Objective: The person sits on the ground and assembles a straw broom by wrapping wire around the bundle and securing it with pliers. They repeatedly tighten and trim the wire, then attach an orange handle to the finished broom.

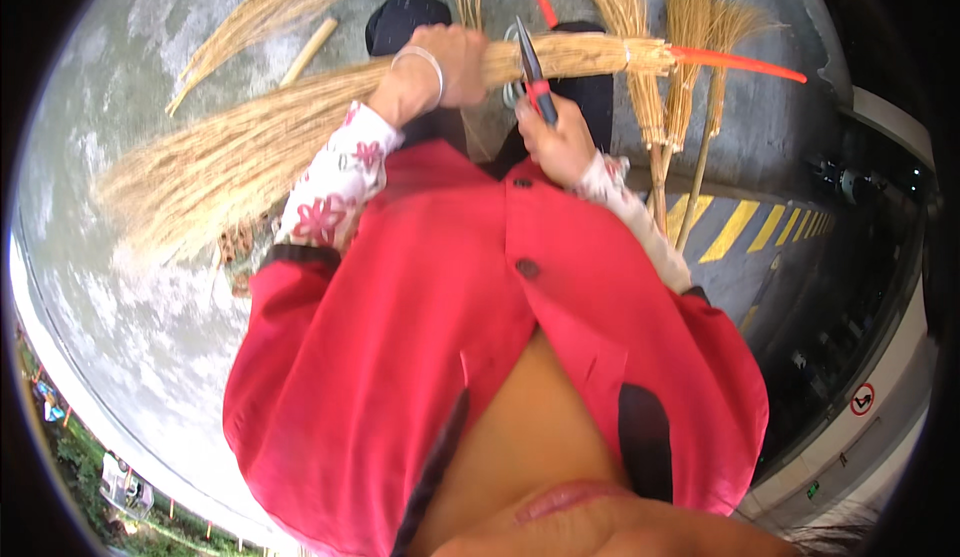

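Observation:
Across my lap lies a long straw broom head (250, 142), its loose ends fanning out to the left and its bound end pointing right. My left hand (452, 65), slightly blurred, is closed around the straw near the middle. Just to the right, my right hand (560, 140) grips a pair of pliers (540, 97) with red and black handles. The pliers' dark pointed jaws angle up across the front of the straw. A thin red-orange strip (740, 60) sticks out from the bound end. Part of a greenish ring-like thing (513, 93) shows beside the pliers, its kind unclear.
Several straw brooms (690, 47) with wooden handles lie at the far right. Another straw bundle (265, 12) and a pale stick (310, 49) rest on the concrete floor (110, 187) at the left. A perforated brick (236, 242) sits by my left sleeve. Yellow-striped ground (730, 232) is at right.

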Tool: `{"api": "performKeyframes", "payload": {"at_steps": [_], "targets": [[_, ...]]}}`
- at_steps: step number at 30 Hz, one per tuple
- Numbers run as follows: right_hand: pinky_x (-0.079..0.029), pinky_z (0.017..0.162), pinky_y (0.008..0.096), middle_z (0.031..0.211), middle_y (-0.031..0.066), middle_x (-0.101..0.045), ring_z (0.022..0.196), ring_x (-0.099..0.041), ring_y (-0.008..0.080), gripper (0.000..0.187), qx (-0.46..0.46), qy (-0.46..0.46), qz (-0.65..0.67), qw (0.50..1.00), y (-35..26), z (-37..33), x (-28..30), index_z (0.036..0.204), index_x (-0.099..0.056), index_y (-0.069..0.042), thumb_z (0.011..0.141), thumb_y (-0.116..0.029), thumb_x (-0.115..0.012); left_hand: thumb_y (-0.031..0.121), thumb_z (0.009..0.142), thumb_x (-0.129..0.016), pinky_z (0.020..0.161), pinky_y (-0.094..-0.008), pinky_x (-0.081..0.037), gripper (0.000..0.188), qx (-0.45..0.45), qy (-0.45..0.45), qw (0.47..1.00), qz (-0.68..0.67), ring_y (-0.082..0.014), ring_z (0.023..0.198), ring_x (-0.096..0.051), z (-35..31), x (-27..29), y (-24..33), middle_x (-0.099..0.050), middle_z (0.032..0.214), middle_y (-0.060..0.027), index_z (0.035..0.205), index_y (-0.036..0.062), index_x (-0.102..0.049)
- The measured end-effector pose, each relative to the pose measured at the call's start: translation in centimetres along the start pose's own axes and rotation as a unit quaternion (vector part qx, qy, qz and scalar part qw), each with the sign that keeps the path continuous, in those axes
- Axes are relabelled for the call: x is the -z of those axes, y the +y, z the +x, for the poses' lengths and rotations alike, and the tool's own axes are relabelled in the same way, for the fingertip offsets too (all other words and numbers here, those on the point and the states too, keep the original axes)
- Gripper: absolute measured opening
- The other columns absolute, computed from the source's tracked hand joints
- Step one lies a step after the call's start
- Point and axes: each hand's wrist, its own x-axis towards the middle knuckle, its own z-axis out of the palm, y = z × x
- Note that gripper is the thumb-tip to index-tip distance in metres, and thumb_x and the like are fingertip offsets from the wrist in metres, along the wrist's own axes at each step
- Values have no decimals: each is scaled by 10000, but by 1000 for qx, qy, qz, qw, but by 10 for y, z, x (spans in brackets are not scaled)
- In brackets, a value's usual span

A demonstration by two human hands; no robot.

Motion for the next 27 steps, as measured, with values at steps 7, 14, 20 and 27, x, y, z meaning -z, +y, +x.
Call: {"api": "performKeyframes", "payload": {"at_steps": [7,14,20,27], "targets": [[-474,671,454,712,226,-621,716,-637,404,266,-27,-18,-46,998,-8,0,4,895,-642,22,904,-244,-627,143,701,-655,872,-429,-562,307,-5,7,1000,4,-398,950,-708,4,-1,2,-712,957,-269,955,-19,-718],[-511,635,440,746,219,-641,739,-659,434,196,186,131,-172,958,-46,-28,29,1039,-617,6,901,-130,-645,181,685,-698,836,-417,-576,335,-8,-37,999,-6,-390,937,-714,6,7,1,-717,946,-257,941,-32,-729],[-513,721,527,775,275,-649,807,-642,480,205,-31,36,-333,942,-35,10,9,924,-655,8,865,-187,-632,195,691,-686,837,-419,-575,347,-8,-48,999,-21,-387,938,-714,9,5,-2,-715,952,-263,947,-37,-725],[-500,679,513,741,259,-638,748,-638,470,185,122,87,-219,964,-50,-3,20,963,-629,-5,860,-157,-648,177,715,-646,835,-418,-574,308,-17,3,1000,-16,-378,906,-718,3,4,-3,-718,929,-245,926,-33,-721]]}}
